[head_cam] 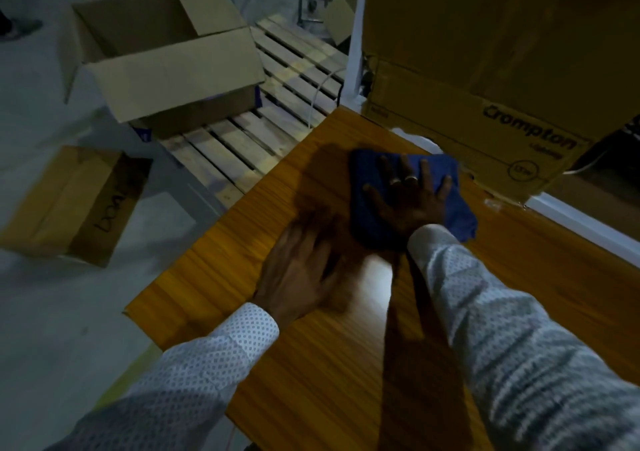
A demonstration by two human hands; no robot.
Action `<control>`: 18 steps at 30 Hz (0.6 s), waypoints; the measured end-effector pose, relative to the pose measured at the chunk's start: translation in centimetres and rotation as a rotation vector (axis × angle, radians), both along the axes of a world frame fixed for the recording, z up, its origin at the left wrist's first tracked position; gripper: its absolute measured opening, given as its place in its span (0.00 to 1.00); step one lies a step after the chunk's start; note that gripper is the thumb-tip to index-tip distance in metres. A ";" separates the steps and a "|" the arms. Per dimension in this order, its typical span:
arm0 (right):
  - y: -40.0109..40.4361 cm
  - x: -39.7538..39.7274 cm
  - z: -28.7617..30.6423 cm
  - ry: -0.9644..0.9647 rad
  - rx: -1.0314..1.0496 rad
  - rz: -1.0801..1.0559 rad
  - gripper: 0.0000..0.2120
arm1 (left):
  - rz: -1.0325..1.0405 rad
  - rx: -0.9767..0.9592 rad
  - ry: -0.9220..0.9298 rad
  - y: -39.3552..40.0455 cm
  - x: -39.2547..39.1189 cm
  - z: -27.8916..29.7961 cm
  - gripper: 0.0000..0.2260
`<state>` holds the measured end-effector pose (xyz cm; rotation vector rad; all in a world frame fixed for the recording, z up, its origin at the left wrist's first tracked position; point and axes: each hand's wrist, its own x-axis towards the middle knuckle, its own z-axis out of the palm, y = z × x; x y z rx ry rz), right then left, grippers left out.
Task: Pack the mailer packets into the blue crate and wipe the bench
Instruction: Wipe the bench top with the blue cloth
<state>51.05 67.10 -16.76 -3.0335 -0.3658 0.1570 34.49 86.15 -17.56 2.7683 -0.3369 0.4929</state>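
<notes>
A dark blue cloth [446, 173] lies flat on the wooden bench [214, 277] near its far corner. My right hand [408, 197] presses down on the cloth with fingers spread straight; two rings show on the fingers. My left hand [301, 274] is blurred and lies flat just left of the cloth, over the bench top, holding nothing. No mailer packets or blue crate are in sight.
A large Crompton carton [485, 52] stands at the bench's far right edge. Left of the bench on the floor are a wooden pallet [249, 145] bearing an open cardboard box [166, 62], and a smaller box [69, 204] lying on its side.
</notes>
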 end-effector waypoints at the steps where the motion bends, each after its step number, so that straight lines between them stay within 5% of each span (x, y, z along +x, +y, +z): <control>1: 0.7 0.0 0.0 0.005 -0.016 0.038 0.36 | 0.011 -0.002 -0.011 0.0 -0.3 0.1 0.21; 5: -0.9 -2.4 -0.7 -0.050 -0.050 0.264 0.34 | 0.114 0.052 0.111 0.5 -2.4 0.0 0.24; 12: 2.3 1.9 -0.2 -0.028 -0.011 0.101 0.38 | 0.210 0.128 0.260 2.7 -5.0 -0.3 0.30; 18: 6.7 0.6 -1.3 -0.049 0.004 0.272 0.35 | 0.229 0.138 0.300 2.4 -5.0 0.0 0.31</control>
